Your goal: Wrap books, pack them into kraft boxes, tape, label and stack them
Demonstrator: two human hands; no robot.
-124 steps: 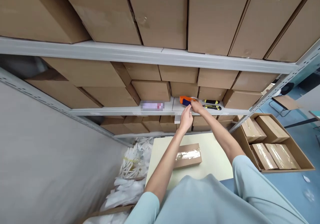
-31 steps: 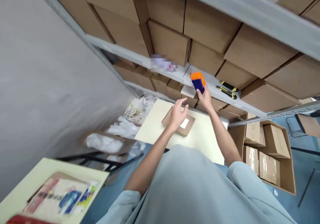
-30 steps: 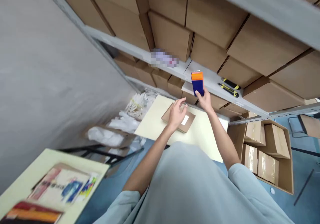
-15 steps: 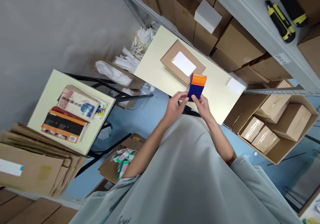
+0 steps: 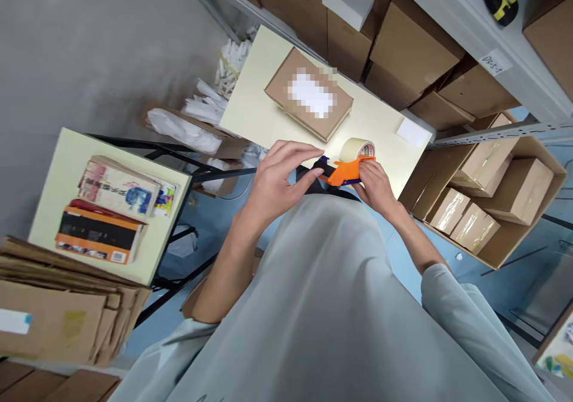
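Observation:
An orange and dark blue tape dispenser [image 5: 344,169] with a roll of clear tape [image 5: 357,149] is held in front of my chest. My right hand [image 5: 377,186] grips its orange body from the right side. My left hand [image 5: 277,178] reaches in from the left, its fingers curled over the dark blue end of the dispenser. Beyond the hands, a flat cardboard parcel [image 5: 308,94] with a white label lies on a pale yellow table [image 5: 255,106].
A small white slip [image 5: 409,132] lies on the table's right end. Metal shelving [image 5: 452,22] stacked with cardboard boxes stands behind. An open carton [image 5: 521,202] of taped parcels sits on the floor at right. A second table [image 5: 60,181] with books stands left, flattened cardboard [image 5: 58,306] below it.
The dispenser came off the shelf and down to my chest; it has turned sideways so the tape roll shows. My left hand left the parcel and joined the dispenser. My view tilted downward.

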